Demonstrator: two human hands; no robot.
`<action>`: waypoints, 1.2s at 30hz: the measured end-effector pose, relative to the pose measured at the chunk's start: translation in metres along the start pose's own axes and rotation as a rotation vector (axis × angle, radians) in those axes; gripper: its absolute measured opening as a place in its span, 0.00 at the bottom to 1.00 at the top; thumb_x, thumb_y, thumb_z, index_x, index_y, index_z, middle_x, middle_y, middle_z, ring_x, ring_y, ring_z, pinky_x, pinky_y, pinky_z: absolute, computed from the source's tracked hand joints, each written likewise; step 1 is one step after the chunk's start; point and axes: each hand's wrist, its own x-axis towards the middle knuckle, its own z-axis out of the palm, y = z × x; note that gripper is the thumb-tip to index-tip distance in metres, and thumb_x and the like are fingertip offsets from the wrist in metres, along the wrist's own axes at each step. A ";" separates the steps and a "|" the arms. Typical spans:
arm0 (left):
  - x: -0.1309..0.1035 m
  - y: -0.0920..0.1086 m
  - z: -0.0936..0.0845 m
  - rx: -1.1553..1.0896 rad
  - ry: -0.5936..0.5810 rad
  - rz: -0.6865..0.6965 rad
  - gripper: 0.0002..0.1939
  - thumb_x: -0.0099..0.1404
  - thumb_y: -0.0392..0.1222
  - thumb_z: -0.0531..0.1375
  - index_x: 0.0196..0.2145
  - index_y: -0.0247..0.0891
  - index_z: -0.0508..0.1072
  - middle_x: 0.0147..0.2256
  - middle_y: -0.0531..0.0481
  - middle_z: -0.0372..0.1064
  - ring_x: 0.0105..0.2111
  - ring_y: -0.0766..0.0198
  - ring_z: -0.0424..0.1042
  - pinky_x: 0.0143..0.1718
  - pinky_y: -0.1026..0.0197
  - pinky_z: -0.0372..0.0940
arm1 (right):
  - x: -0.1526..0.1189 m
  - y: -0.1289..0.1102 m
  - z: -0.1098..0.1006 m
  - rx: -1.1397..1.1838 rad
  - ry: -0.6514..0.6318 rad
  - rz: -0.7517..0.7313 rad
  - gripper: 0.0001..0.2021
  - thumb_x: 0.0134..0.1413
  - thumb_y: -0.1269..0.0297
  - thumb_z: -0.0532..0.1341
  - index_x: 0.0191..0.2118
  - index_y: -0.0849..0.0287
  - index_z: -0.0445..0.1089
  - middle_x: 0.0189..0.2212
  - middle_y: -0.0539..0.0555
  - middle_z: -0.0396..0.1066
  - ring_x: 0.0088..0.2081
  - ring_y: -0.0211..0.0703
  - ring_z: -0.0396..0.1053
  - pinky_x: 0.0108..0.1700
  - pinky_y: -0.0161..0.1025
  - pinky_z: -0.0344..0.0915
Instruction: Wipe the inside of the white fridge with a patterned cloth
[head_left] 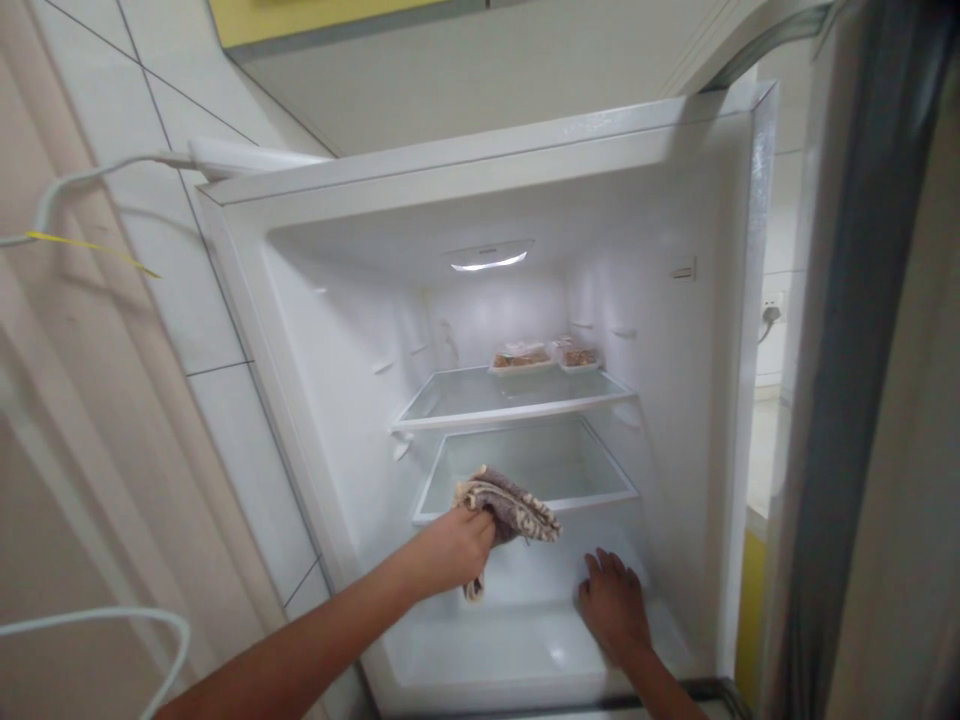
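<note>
My left hand (463,545) is closed around a folded brown and cream cloth (517,508), held up in front of the lower glass shelf (517,505) of an open white fridge (315,400). Part of the cloth hangs below my fingers. Lower right inside the fridge is my right hand (616,605), seen from its back near the fridge floor (487,650). Its fingers are bent and slightly apart, with nothing visible in them. Whether its fingertips touch the fridge surface, I cannot tell.
Two wrapped food trays (521,358) sit on the upper glass shelf (480,398). A lit lamp (489,262) is in the fridge ceiling. The open door (847,400) stands at the right. Tiled wall (217,320) and a white cable (97,175) are at the left.
</note>
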 end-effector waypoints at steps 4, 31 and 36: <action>-0.018 -0.027 -0.017 0.073 -0.135 -0.259 0.12 0.68 0.35 0.55 0.38 0.33 0.79 0.40 0.40 0.78 0.44 0.53 0.72 0.52 0.49 0.62 | 0.001 0.000 0.002 0.005 0.011 0.001 0.24 0.59 0.70 0.51 0.58 0.64 0.70 0.61 0.64 0.67 0.62 0.57 0.63 0.63 0.53 0.57; 0.002 -0.070 0.023 0.192 -0.531 -0.791 0.28 0.66 0.30 0.50 0.64 0.30 0.64 0.68 0.31 0.54 0.67 0.40 0.56 0.67 0.35 0.47 | 0.001 -0.002 0.001 0.022 0.042 0.015 0.24 0.58 0.71 0.51 0.57 0.64 0.71 0.60 0.64 0.69 0.63 0.57 0.63 0.64 0.53 0.56; -0.008 -0.047 0.013 0.256 -0.562 -0.835 0.29 0.65 0.30 0.50 0.63 0.30 0.65 0.66 0.34 0.59 0.67 0.37 0.55 0.65 0.34 0.51 | 0.000 -0.001 0.003 0.011 0.038 0.007 0.24 0.58 0.70 0.50 0.58 0.65 0.70 0.61 0.64 0.68 0.64 0.56 0.62 0.65 0.52 0.55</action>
